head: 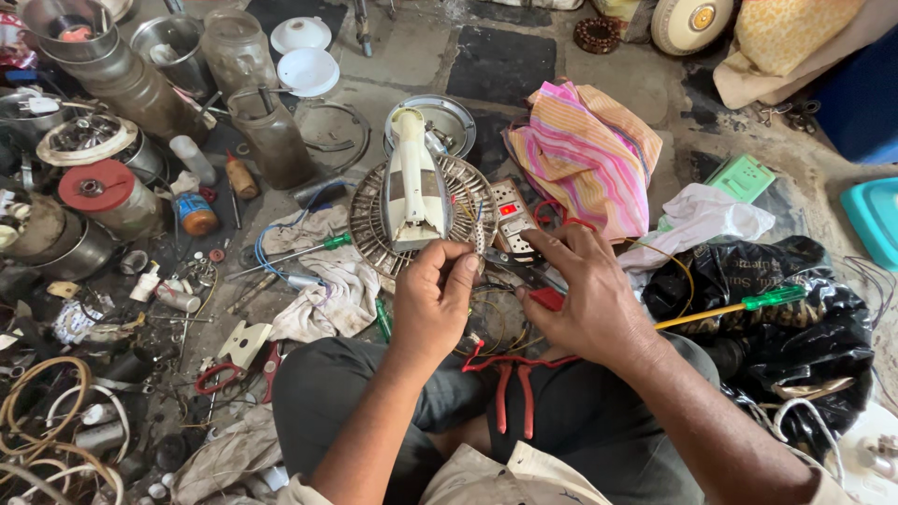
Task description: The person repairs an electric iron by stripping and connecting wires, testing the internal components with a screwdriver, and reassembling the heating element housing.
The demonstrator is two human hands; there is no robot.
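Wiring step: left hand (432, 292) pinches a thin wire (478, 238) (probably the iron's (412, 187)); right hand (582, 297), half-curled, holds nothing clearly, fingertips on red pliers (547, 298); next needs fine grip.

floor (412, 56): stone slabs, dusty, I sit on it
ahead of me: fan grille (374, 234), white rag (323, 290), switchboard (513, 217)
my left: jars (271, 131), tins (112, 192), wire coils (42, 411)
my right: striped cloth (585, 150), black bag (795, 309), teal box (875, 220)
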